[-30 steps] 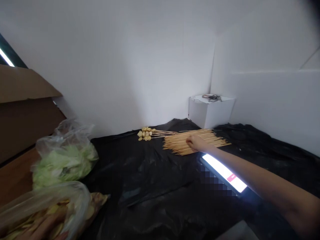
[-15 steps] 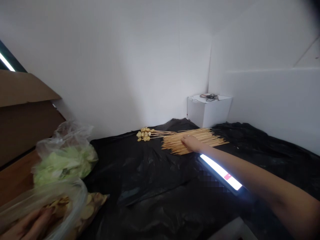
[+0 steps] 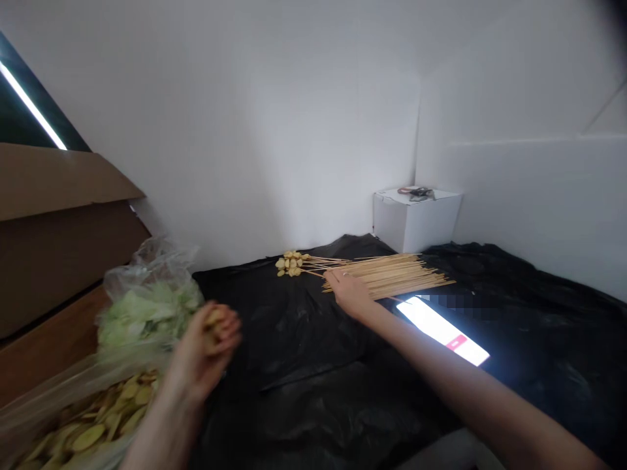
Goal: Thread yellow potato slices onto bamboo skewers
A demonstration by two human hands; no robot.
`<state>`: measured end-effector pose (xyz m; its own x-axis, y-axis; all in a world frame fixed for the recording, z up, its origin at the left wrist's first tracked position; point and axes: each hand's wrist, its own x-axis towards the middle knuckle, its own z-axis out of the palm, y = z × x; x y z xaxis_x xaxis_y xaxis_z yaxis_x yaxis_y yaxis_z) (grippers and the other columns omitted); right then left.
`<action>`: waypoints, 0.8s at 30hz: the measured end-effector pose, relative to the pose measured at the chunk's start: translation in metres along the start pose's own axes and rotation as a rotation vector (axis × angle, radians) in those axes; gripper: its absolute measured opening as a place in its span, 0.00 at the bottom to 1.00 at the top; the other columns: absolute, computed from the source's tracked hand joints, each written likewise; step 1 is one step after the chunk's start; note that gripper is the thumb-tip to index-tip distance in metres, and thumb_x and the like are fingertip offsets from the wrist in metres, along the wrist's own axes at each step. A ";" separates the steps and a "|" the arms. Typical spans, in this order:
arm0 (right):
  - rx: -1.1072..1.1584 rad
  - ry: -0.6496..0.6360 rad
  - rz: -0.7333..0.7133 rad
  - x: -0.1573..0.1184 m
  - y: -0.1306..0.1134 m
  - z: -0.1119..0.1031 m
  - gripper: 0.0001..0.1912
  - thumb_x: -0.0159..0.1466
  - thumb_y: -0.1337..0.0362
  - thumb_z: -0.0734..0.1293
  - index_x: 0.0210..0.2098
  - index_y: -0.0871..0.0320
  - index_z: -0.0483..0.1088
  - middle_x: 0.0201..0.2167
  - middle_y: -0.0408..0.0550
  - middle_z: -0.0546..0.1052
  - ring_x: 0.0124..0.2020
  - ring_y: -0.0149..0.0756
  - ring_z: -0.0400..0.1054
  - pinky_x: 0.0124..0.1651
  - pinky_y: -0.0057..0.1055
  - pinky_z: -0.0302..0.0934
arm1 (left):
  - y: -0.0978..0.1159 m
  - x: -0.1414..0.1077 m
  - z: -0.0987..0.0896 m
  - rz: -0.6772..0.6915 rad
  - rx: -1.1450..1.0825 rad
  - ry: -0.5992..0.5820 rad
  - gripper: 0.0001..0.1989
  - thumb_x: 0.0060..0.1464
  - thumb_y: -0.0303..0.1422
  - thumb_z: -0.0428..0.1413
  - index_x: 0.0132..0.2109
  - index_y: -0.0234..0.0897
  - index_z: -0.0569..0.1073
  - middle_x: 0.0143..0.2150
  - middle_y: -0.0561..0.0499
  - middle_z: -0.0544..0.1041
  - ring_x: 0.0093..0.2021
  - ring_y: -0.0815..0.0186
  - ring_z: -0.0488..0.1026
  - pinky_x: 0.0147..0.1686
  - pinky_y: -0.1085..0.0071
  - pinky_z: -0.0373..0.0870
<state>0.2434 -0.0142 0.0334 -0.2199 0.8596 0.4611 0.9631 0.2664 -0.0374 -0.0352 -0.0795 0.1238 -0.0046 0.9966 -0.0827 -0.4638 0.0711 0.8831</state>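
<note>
My left hand is cupped around several potato slices, raised above the black sheet beside the bags. Below it on the left, an open clear bag holds many more pale yellow slices. At the spread of bamboo skewers, my right hand has its fingers closed at the left end of the bundle. A thin skewer sticks out beyond that wrist; how many sticks are in the fingers is hidden. Just left of the bundle lie skewers threaded with potato slices.
A clear bag of pale green leaves stands at the left, near a cardboard box. A lit phone lies under my right forearm. A white box with small items on top is at the back by the wall.
My left hand has come up out of the bag with potato slices in it, moving right. My right hand has shifted left to the near-left end of the skewers.
</note>
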 end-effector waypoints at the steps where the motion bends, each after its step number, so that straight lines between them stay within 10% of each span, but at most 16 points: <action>1: 0.032 -0.002 0.020 -0.002 -0.011 0.001 0.19 0.65 0.72 0.52 0.54 0.57 0.62 0.47 0.56 0.70 0.39 0.38 0.67 0.40 0.32 0.58 | -0.019 0.014 0.009 -0.177 -0.157 -0.065 0.14 0.59 0.28 0.46 0.25 0.35 0.58 0.21 0.57 0.56 0.17 0.78 0.55 0.11 0.84 0.50; 4: 0.115 -0.017 0.079 -0.008 -0.033 0.007 0.20 0.65 0.72 0.53 0.55 0.56 0.61 0.45 0.55 0.71 0.41 0.38 0.67 0.39 0.29 0.58 | -0.077 0.049 0.027 -0.504 -0.446 -0.095 0.12 0.57 0.23 0.44 0.25 0.35 0.58 0.21 0.57 0.56 0.17 0.78 0.57 0.13 0.85 0.53; 9: 0.210 -0.024 0.146 -0.020 -0.038 0.011 0.18 0.67 0.68 0.52 0.52 0.54 0.64 0.45 0.52 0.72 0.41 0.37 0.68 0.37 0.28 0.58 | -0.131 0.076 0.023 -0.581 -0.659 -0.077 0.08 0.57 0.24 0.46 0.30 0.31 0.65 0.27 0.51 0.66 0.24 0.75 0.67 0.19 0.83 0.66; 15: 0.386 0.005 0.132 -0.028 -0.046 0.006 0.16 0.68 0.64 0.52 0.48 0.52 0.67 0.42 0.48 0.73 0.40 0.34 0.68 0.40 0.27 0.57 | -0.141 0.078 0.015 -0.432 -0.685 -0.002 0.12 0.60 0.24 0.45 0.45 0.31 0.71 0.41 0.42 0.76 0.44 0.64 0.75 0.40 0.69 0.74; 24: 0.397 -0.062 0.098 -0.034 -0.055 0.004 0.13 0.66 0.58 0.57 0.38 0.53 0.72 0.35 0.44 0.72 0.34 0.30 0.67 0.35 0.25 0.54 | -0.145 0.069 0.019 -0.464 -0.644 -0.212 0.22 0.63 0.33 0.41 0.61 0.33 0.61 0.58 0.38 0.68 0.55 0.57 0.68 0.46 0.61 0.70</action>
<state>0.1975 -0.0562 0.0162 -0.1509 0.9107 0.3846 0.8478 0.3193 -0.4234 0.0483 -0.0200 -0.0015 0.4505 0.8630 -0.2286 -0.7950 0.5043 0.3371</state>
